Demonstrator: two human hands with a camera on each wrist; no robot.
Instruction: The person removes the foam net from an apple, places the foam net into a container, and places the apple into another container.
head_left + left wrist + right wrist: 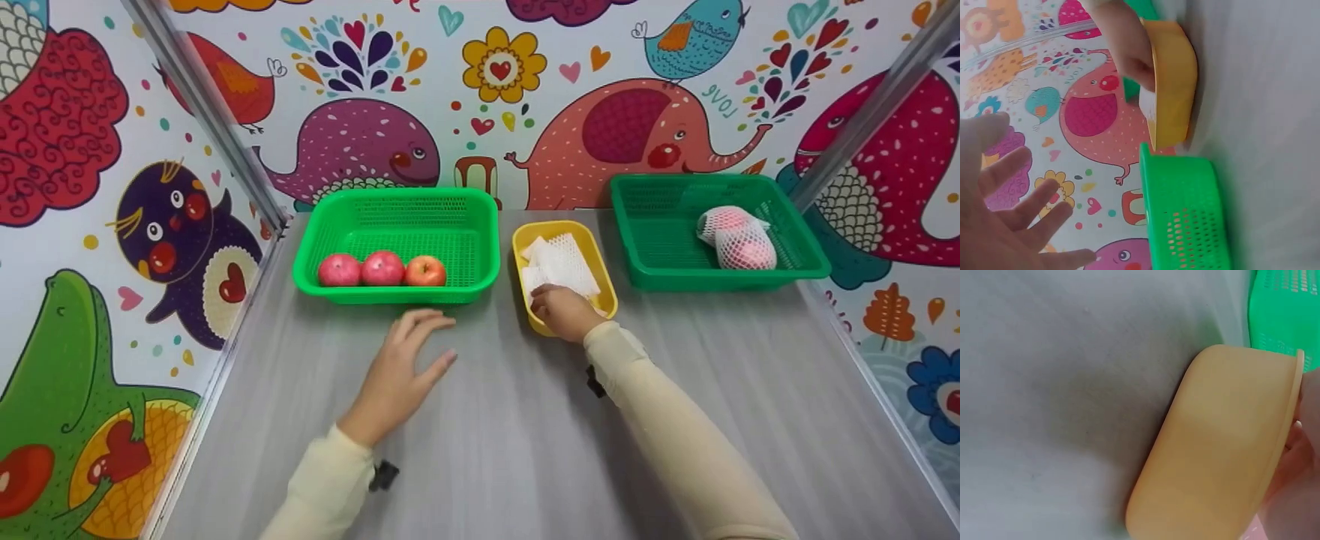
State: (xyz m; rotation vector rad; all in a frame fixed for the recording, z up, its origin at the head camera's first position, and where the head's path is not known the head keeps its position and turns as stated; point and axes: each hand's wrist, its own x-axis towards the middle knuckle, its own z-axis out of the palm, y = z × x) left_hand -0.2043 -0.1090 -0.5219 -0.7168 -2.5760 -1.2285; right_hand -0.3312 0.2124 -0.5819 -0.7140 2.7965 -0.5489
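Note:
My right hand (568, 312) reaches into a yellow box (609, 289) that holds white foam fruit nets (566, 262). Its fingers bend down among the nets; the box wall hides the fingertips in the right wrist view, so whether they pinch a net cannot be told. My left hand (394, 379) hovers with nothing in it, fingers spread and thumb apart, in front of the light green basket (397, 298). Along that basket's near side lie a red apple (340, 270), another red apple (382, 268) and a yellowish-red apple (425, 271).
On the right stands a dark green basket (712, 279) with two net-wrapped fruits, one netted fruit (746, 247) leaning on the other (721, 221). All containers sit on a grey table (495, 442). Printed walls with metal edge strips (210, 112) enclose the back and sides.

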